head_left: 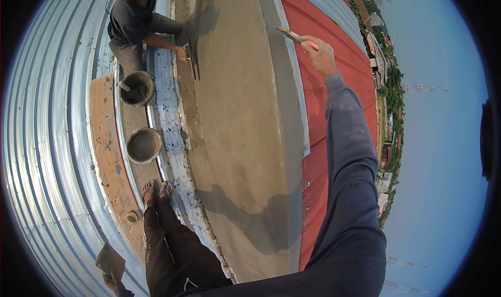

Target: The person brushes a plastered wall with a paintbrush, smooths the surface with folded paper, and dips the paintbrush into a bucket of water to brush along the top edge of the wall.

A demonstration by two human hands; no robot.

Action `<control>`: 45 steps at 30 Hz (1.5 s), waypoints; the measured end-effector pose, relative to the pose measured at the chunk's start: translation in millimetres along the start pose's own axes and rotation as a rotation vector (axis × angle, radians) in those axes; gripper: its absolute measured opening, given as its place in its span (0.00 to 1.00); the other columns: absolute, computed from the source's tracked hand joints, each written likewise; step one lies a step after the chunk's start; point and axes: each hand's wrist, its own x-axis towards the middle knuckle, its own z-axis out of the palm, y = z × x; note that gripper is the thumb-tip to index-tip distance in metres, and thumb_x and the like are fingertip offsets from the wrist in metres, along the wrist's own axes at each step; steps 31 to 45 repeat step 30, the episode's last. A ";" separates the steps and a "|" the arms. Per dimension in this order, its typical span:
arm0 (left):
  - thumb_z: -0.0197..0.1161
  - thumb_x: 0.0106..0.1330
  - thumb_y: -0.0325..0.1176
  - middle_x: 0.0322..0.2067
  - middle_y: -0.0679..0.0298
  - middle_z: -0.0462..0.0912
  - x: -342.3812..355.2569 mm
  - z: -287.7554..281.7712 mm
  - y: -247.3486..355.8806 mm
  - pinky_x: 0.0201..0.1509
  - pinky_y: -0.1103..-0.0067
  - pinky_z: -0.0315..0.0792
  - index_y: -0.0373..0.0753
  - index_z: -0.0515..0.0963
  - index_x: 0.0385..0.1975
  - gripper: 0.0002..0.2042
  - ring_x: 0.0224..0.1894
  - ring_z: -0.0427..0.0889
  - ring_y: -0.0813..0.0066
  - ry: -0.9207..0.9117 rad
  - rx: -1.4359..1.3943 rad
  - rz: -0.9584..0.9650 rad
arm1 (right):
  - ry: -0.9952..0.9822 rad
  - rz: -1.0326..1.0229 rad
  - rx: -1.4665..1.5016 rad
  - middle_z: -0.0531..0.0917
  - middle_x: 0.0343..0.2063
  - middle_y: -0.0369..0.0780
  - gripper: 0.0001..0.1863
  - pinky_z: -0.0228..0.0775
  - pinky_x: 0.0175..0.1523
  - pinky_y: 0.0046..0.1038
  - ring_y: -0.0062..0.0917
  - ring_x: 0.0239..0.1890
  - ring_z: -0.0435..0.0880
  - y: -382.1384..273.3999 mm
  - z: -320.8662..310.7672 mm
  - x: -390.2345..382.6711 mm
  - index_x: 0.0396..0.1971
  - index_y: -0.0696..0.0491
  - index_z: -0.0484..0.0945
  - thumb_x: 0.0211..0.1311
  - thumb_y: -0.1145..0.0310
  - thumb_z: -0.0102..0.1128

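Observation:
My right hand [319, 56] is closed around a brush [290, 34] at the end of my outstretched arm. The brush's tip is over the far right edge of the wet grey-brown plaster surface [237, 114]; whether it touches cannot be told. Low at the left edge of the view, my left hand [111, 281] grips a flat, squarish grey-brown board [110, 260], apart from the plaster. My arm's shadow falls across the near part of the plaster.
A co-worker [133, 28] crouches at the far left, a hand [181, 54] on a tool at the plaster's edge. Two mortar buckets [144, 145] stand beyond my feet on a narrow strip. Corrugated metal roofing [52, 140] lies left, red roofing [334, 104] right. A small cup [131, 217] sits on a plank [107, 135].

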 end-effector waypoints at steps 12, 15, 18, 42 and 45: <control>0.64 0.55 0.45 0.38 0.55 0.77 7.6 -3.5 -11.0 0.45 0.75 0.69 0.28 0.71 0.44 0.25 0.41 0.76 0.69 -0.030 0.016 -0.094 | -0.121 0.102 -0.068 0.83 0.28 0.40 0.12 0.69 0.41 0.26 0.23 0.32 0.79 7.1 -41.7 -53.6 0.36 0.55 0.81 0.52 0.67 0.61; 0.64 0.56 0.45 0.38 0.55 0.78 11.6 13.0 -2.2 0.46 0.75 0.69 0.28 0.71 0.45 0.26 0.40 0.76 0.69 -0.008 -0.001 -0.028 | 0.040 0.058 -0.022 0.83 0.28 0.41 0.13 0.69 0.41 0.25 0.24 0.32 0.79 14.7 2.3 2.4 0.37 0.55 0.80 0.54 0.65 0.60; 0.63 0.55 0.49 0.36 0.52 0.79 16.6 13.4 13.8 0.43 0.71 0.69 0.29 0.73 0.41 0.26 0.38 0.76 0.64 0.016 -0.098 0.004 | -0.061 0.062 -0.123 0.82 0.28 0.43 0.13 0.69 0.41 0.26 0.25 0.32 0.80 11.2 28.0 8.3 0.38 0.55 0.80 0.53 0.66 0.60; 0.62 0.57 0.47 0.44 0.52 0.76 32.7 3.4 -8.6 0.49 0.73 0.69 0.29 0.66 0.53 0.31 0.44 0.76 0.64 -0.075 0.109 -0.071 | -0.057 -0.007 -0.083 0.83 0.36 0.41 0.12 0.69 0.47 0.29 0.31 0.38 0.81 -23.0 14.9 19.4 0.38 0.55 0.80 0.54 0.66 0.60; 0.62 0.57 0.47 0.44 0.52 0.76 32.7 3.4 -8.6 0.49 0.73 0.69 0.29 0.66 0.53 0.31 0.44 0.76 0.64 -0.075 0.109 -0.071 | -0.057 -0.007 -0.083 0.83 0.36 0.41 0.12 0.69 0.47 0.29 0.31 0.38 0.81 -23.0 14.9 19.4 0.38 0.55 0.80 0.54 0.66 0.60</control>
